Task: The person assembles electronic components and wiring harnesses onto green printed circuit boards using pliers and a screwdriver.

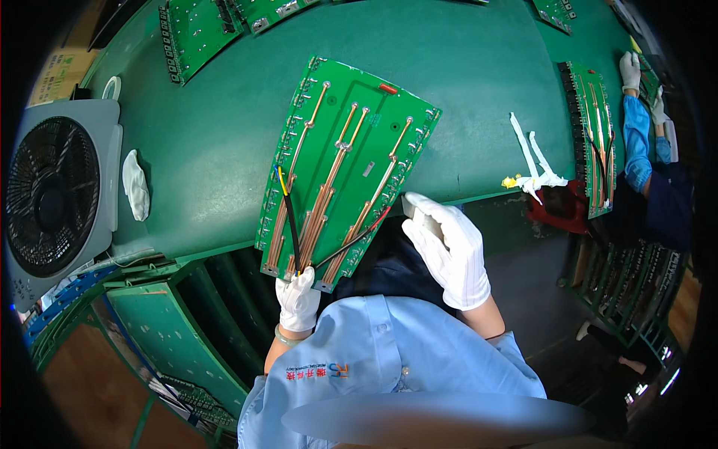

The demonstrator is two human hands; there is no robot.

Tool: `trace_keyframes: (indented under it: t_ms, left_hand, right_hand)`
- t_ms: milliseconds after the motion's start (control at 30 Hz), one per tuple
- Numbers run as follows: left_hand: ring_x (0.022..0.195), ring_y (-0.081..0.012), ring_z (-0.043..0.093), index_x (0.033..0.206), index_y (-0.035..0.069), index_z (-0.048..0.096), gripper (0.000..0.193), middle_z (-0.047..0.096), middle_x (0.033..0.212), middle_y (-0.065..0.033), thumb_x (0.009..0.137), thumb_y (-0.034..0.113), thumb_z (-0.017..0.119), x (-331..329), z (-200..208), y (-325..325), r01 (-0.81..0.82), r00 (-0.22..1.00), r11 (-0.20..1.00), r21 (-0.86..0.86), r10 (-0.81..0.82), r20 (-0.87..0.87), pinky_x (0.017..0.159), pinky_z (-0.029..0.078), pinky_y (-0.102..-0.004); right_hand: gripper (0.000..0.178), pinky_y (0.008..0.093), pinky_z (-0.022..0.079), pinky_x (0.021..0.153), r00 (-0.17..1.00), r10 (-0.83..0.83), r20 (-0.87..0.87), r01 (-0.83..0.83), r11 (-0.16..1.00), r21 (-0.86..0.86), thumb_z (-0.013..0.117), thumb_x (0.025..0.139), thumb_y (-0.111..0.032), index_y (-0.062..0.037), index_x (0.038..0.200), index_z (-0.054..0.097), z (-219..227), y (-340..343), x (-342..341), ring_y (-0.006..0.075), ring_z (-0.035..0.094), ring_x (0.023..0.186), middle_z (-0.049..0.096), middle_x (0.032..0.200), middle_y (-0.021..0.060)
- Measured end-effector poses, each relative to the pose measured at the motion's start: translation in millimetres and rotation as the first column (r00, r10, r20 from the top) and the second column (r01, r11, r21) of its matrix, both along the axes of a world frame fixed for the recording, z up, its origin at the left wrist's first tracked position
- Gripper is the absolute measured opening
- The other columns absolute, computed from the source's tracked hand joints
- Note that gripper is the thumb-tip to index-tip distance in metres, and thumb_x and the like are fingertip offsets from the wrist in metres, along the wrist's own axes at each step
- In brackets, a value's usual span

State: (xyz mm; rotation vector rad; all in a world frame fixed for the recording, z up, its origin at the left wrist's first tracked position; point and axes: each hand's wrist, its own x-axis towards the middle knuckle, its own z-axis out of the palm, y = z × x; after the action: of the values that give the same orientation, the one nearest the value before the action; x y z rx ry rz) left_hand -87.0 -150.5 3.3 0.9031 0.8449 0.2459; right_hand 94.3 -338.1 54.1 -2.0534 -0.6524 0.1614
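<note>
A large green circuit board [351, 161] rests at the table's near edge, its near end jutting over my lap. Copper-coloured strips run along it, and solder joints line its sides. A black cable [291, 224] with yellow and blue ends and a dark cable [355, 243] with a red end lie across it. My left hand [298, 301], white-gloved, is closed on the board's near edge, where the cables meet. Beside the board's right edge, my gloved right hand [451, 258] curls with thumb and fingers around something greyish that I cannot make out.
A grey fan [56, 194] stands at left, near a white glove [135, 185]. More boards [200, 34] lie along the far side. White strips [535, 161] lie at right, near another board [593, 135] and a co-worker's gloved hand [630, 72]. A green rack [176, 329] stands below left.
</note>
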Motion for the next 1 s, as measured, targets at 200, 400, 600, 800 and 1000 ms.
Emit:
trace_keyframes:
  t_ms: [200, 400, 600, 800, 1000]
  left_hand:
    - [0.111, -0.03, 0.052, 0.129, 0.004, 0.043, 0.053, 0.05, 0.124, -0.0146, 0.078, -0.011, 0.048, 10, 6, 1, -0.039, 0.983, 0.917, -0.397, 0.106, 0.148, 0.094, 0.042, -0.0531]
    - [0.112, -0.031, 0.051, 0.129, 0.006, 0.043, 0.054, 0.048, 0.127, -0.015, 0.078, -0.011, 0.047, 5, 8, -7, -0.029, 0.984, 0.965, -0.262, 0.073, 0.16, 0.095, 0.041, -0.0547]
    - [0.09, -0.0183, 0.062, 0.103, 0.002, 0.058, 0.03, 0.063, 0.105, -0.0092, 0.077, -0.012, 0.057, -6, 11, -11, 0.184, 0.982, 0.906, 0.381, -0.157, -0.1, 0.085, 0.048, -0.0326]
    - [0.082, -0.0145, 0.064, 0.093, 0.002, 0.061, 0.022, 0.066, 0.092, -0.0046, 0.074, -0.01, 0.062, -11, 6, -18, 0.151, 0.986, 0.704, 0.694, -0.159, -0.052, 0.075, 0.049, -0.0267]
    - [0.077, -0.0187, 0.065, 0.083, 0.004, 0.062, 0.017, 0.066, 0.085, -0.0061, 0.072, -0.009, 0.065, -27, -6, -11, 0.33, 0.943, 0.376, 0.866, -0.168, -0.286, 0.071, 0.049, -0.0288]
  right_hand:
    - [0.036, 0.0318, 0.05, 0.067, 0.999, -0.042, -0.007, 0.041, 0.999, -0.011, 0.071, 0.077, -0.01, 0.0019, 0.108, 0.058, 9, 10, 2, 0.0273, 0.063, 0.075, 0.064, 0.09, 0.0162]
    - [0.036, 0.0318, 0.05, 0.062, 0.999, -0.041, -0.003, 0.041, 0.999, -0.03, 0.071, 0.078, -0.013, 0.0021, 0.109, 0.058, 7, 10, -3, 0.0271, 0.062, 0.07, 0.062, 0.086, 0.0155]
    - [0.034, 0.0311, 0.05, 0.059, 0.997, -0.056, 0.053, 0.056, 0.998, 0.014, 0.071, 0.078, -0.011, 0.0031, 0.106, 0.059, 5, 7, -7, 0.0255, 0.062, 0.066, 0.062, 0.082, 0.0151]
    - [0.033, 0.031, 0.05, 0.057, 0.997, -0.075, 0.035, 0.073, 0.996, 0.045, 0.07, 0.078, -0.011, 0.0038, 0.106, 0.059, 0, 8, -8, 0.0253, 0.062, 0.064, 0.062, 0.08, 0.0156]
    - [0.033, 0.0308, 0.051, 0.057, 0.989, -0.088, 0.122, 0.081, 0.995, 0.06, 0.07, 0.079, -0.011, 0.0042, 0.105, 0.059, -9, 8, -7, 0.0256, 0.062, 0.064, 0.063, 0.082, 0.0154]
